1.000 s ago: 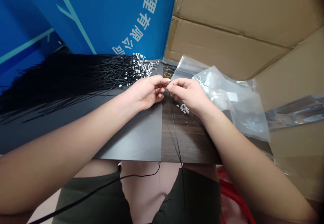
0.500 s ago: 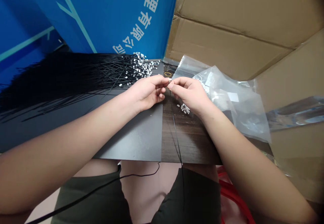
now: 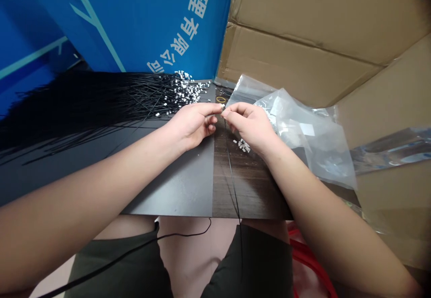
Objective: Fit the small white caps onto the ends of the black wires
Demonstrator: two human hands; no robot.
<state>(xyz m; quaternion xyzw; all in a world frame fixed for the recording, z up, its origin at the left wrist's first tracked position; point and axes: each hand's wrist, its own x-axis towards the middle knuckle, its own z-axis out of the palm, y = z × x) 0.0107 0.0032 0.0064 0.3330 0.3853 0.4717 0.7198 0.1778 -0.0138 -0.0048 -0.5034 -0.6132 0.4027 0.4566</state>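
Observation:
At the fingertips of my left hand (image 3: 197,125) is a small white connector (image 3: 222,105), pinched between thumb and forefinger. My right hand (image 3: 251,122) meets it from the right, its thumb and forefinger closed on the end of a thin black wire (image 3: 232,172). The wire hangs down from there across the table and over its front edge. The exact join of wire and connector is covered by my fingertips. Below my right hand lies a small pile of loose white connectors (image 3: 243,145) on the wood-grain surface.
A large bundle of black wires (image 3: 101,95) with white connector ends lies at the back left of the table (image 3: 175,190). Clear plastic bags (image 3: 313,149) lie on the right. A blue panel (image 3: 141,15) and cardboard (image 3: 303,60) stand behind. Another cord (image 3: 134,251) crosses below the table edge.
The whole view has shifted slightly. Both hands remain together at the connector, with the left forefinger now straighter along it; the wire still hangs from the right fingertips.

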